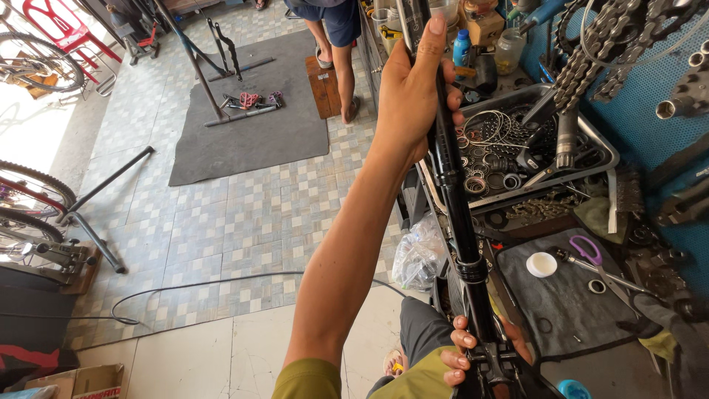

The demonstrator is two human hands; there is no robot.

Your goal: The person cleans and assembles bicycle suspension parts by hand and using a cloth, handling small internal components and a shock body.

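A long black tube-shaped bicycle part stands nearly upright in front of me, with a ring collar partway down and a clamp piece at its lower end. My left hand reaches far out and grips the upper stretch, thumb lying along the tube, fingers wrapped round it. Close to my body, my right hand holds the lower end just above the clamp. The tube's very top runs out of view.
To the right stands a workbench with a metal tray of rings and cables, a dark mat carrying a white cap and purple-handled scissors, and chains hanging above. Another person's legs are by a grey floor mat. Bicycle wheels are on the left.
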